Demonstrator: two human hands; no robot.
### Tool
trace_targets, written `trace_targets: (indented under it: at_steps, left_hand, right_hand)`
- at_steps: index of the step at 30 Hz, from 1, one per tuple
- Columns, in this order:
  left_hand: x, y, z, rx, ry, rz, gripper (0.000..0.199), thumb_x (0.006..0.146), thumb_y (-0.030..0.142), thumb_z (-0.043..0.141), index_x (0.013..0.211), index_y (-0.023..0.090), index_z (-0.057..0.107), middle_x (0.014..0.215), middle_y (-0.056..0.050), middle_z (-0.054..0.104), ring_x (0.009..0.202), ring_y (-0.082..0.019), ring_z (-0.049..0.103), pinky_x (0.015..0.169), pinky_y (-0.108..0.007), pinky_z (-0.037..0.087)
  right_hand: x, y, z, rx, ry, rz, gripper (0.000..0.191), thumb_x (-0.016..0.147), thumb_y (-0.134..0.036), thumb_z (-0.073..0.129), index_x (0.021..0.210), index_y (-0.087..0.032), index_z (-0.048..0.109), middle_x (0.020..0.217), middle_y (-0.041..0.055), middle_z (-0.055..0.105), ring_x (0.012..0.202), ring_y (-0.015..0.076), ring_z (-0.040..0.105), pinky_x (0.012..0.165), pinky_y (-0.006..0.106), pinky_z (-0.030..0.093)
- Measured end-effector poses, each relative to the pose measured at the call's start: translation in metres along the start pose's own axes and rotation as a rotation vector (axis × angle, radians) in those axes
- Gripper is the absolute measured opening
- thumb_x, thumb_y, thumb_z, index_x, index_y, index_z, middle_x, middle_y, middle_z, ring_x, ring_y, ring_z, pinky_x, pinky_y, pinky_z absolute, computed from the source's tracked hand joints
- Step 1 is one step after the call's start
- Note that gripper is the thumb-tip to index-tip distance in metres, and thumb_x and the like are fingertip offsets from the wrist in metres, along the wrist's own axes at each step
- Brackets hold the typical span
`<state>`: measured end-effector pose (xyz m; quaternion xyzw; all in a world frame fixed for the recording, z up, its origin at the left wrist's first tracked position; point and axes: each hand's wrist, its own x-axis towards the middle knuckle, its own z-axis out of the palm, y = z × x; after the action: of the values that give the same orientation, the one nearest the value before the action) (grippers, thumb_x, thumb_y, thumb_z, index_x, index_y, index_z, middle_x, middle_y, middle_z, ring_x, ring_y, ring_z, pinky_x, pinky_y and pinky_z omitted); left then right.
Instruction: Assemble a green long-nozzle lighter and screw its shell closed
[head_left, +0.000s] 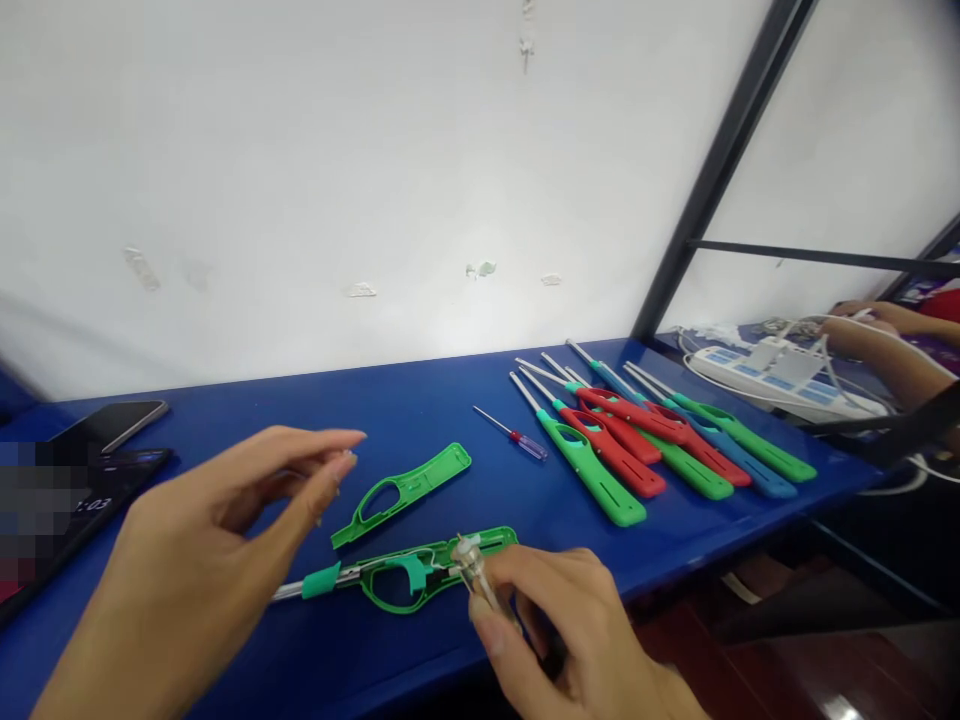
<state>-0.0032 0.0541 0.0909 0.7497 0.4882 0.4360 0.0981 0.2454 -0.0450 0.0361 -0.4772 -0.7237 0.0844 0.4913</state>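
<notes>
My right hand [574, 625] grips a small clear gas tank with a metal valve [471, 565], tilted over an opened lighter. That half of the green lighter casing [495, 540] lies on the blue table with a metal tube [289, 591], a teal trigger [414, 573] and a thin wire in it. Behind it rests the other green casing half [416, 488], its hollow inside facing up. To the left, my left hand [247, 530] hovers above the table with thumb and forefinger pinched together. Whatever sits between those fingertips is too small to make out.
Several red, green and blue lighters [637, 430] lie in a pile at the right. A screwdriver [529, 444] is beside them. Phones [112, 425] lie at the left. Past the black frame post [712, 190] are a power strip [787, 380] and another person's arm [892, 345].
</notes>
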Motion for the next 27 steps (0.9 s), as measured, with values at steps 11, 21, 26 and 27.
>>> trace_targets:
  at_steps: [11, 21, 26, 27]
  left_hand:
    - [-0.035, 0.045, 0.045, -0.439, -0.035, -0.004, 0.012, 0.096, 0.036, 0.075, 0.086, 0.032, 0.080, 0.086, 0.003, 0.079, 0.067, -0.013, 0.074, 0.056, -0.017, 0.063]
    - [-0.051, 0.046, 0.053, -0.514, -0.021, -0.021, 0.015, 0.091, 0.019, 0.077, 0.084, 0.031, 0.084, 0.083, 0.005, 0.083, 0.073, -0.014, 0.080, 0.071, -0.019, 0.066]
    - [-0.051, 0.048, 0.051, -0.520, -0.027, -0.038, 0.018, 0.091, 0.017, 0.076, 0.083, 0.033, 0.082, 0.082, 0.009, 0.083, 0.074, -0.011, 0.080, 0.072, -0.013, 0.064]
    - [-0.051, 0.048, 0.051, -0.521, -0.027, -0.045, 0.018, 0.091, 0.017, 0.077, 0.083, 0.033, 0.081, 0.082, 0.009, 0.083, 0.075, -0.011, 0.081, 0.073, -0.013, 0.064]
  right_hand:
    - [-0.002, 0.015, 0.007, 0.000, 0.039, -0.184, 0.013, 0.092, -0.015, 0.053, 0.083, -0.024, 0.054, 0.058, -0.0088, 0.062, 0.041, 0.0071, 0.051, 0.050, 0.026, 0.039]
    - [-0.003, 0.016, 0.009, -0.011, 0.045, -0.243, 0.015, 0.093, -0.011, 0.051, 0.085, -0.023, 0.055, 0.058, -0.0102, 0.056, 0.043, 0.0061, 0.050, 0.052, 0.026, 0.034]
    - [-0.002, 0.016, 0.009, -0.011, 0.041, -0.227, 0.015, 0.094, -0.011, 0.050, 0.086, -0.023, 0.055, 0.060, -0.0110, 0.054, 0.044, 0.0052, 0.048, 0.053, 0.024, 0.035]
    - [-0.002, 0.016, 0.009, -0.008, 0.037, -0.225, 0.016, 0.095, -0.011, 0.050, 0.086, -0.023, 0.054, 0.060, -0.0113, 0.054, 0.044, 0.0050, 0.048, 0.053, 0.024, 0.035]
